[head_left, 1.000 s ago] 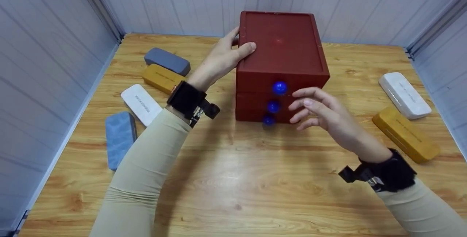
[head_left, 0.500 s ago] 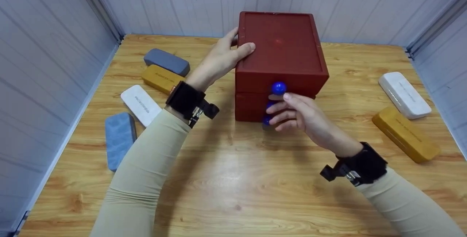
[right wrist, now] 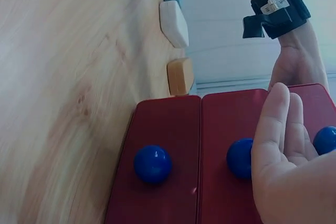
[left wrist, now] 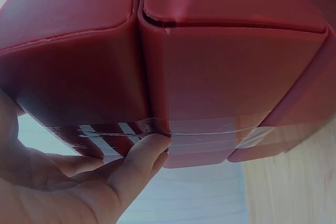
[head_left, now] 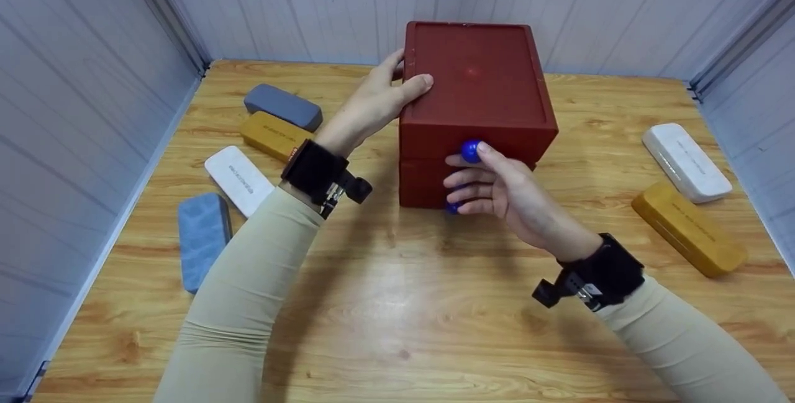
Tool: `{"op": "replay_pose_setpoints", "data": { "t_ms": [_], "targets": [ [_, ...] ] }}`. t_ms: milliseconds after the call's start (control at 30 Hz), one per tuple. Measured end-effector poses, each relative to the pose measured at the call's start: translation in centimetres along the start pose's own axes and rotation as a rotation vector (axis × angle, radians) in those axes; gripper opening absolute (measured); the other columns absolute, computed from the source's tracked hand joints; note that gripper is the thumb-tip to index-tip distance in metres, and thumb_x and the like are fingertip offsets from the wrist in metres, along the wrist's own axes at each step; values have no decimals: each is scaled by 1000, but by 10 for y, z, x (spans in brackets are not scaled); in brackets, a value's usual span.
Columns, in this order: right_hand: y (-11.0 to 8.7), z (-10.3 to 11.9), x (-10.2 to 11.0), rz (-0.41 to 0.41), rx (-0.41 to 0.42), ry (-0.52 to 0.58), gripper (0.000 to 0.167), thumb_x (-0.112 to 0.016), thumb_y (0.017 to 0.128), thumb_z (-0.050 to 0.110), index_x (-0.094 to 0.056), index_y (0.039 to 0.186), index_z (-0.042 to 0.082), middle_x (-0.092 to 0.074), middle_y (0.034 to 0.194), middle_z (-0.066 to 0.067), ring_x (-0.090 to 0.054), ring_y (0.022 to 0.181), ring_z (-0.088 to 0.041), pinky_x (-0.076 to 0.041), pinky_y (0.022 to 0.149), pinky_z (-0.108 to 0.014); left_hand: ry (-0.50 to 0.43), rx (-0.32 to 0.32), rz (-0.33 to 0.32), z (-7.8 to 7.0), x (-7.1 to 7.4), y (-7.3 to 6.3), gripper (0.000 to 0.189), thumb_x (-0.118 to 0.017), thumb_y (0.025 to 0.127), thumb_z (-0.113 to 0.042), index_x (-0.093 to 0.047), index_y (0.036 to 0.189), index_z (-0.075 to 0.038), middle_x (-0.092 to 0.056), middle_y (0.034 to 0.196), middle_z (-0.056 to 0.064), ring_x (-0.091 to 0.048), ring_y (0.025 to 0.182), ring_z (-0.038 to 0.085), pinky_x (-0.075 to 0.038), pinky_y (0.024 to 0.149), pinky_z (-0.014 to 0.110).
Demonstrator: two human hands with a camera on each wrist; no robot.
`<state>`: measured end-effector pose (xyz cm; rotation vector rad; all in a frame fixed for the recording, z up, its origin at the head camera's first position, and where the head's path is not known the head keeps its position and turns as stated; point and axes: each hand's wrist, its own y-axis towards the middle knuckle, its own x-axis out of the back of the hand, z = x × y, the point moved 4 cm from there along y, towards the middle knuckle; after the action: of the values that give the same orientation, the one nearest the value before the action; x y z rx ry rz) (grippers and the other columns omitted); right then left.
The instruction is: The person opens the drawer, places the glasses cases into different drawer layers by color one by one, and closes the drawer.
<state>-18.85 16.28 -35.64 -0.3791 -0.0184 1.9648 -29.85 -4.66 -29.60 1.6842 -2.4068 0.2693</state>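
Note:
A red drawer box (head_left: 478, 92) with stacked drawers stands at the back of the table. My left hand (head_left: 376, 102) grips its left rear side, thumb on the top edge. In the left wrist view, those fingers (left wrist: 139, 163) curl at the back edge, beside clear tape (left wrist: 205, 136). My right hand (head_left: 522, 195) pinches the top blue ball knob (head_left: 469, 152) between thumb and index finger. The other fingers extend across the front, partly hiding the middle knob (right wrist: 239, 158) and bottom knob (right wrist: 152, 164). The drawers look closed.
Left of the box lie a grey case (head_left: 282, 107), a mustard case (head_left: 275, 135), a white case (head_left: 239, 179) and a light blue case (head_left: 204, 241). A white case (head_left: 686, 161) and a mustard case (head_left: 688, 229) lie right. Panelled walls (head_left: 298, 5) enclose the table.
My right hand has moved left from beside the box front to the top knob, its thumb and index finger closing on it. My left hand has kept its grip.

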Motion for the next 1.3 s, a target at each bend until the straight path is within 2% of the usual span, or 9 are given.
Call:
{"op": "replay_pose_setpoints", "data": {
  "t_ms": [267,500,733,933,1300],
  "targets": [
    [3,-2,2,-45,19,5,60,-49,113,44,-59,144,-6,-77,100,-5,-75,90,-18,-63,77,-27,-51,-16,6,2,0,0,74,-65,105,-31,-29,169,-18,-44,161,12,-63,128,22,-54,104,33],
    [4,-4,3,-71,36,-3,53,-50,113,41,-64,137,-4,-77,97,-5,-75,87,-19,-62,74,-26,-44,-6,4,4,1,0,75,-65,105,-32,-29,169,-18,-43,162,13,-63,128,23,-53,105,33],
    [4,-3,4,-68,43,-39,46,-49,114,39,-68,127,-1,-78,95,-4,-75,86,-19,-61,73,-26,-49,-7,4,3,3,-1,75,-65,105,-31,-28,169,-17,-43,162,13,-63,127,23,-54,104,32],
    [1,-3,7,-57,46,-86,48,-48,114,39,-67,127,-3,-77,95,-4,-75,89,-20,-61,75,-27,-66,-7,13,3,1,0,75,-65,105,-31,-28,169,-16,-42,162,15,-64,127,24,-55,103,33],
    [-4,-2,8,-35,58,-129,52,-47,115,39,-62,130,-8,-77,96,-3,-74,91,-20,-60,75,-28,-36,-13,18,3,-1,0,75,-65,105,-33,-29,168,-16,-43,162,14,-62,129,22,-54,105,32]
  ]
}}
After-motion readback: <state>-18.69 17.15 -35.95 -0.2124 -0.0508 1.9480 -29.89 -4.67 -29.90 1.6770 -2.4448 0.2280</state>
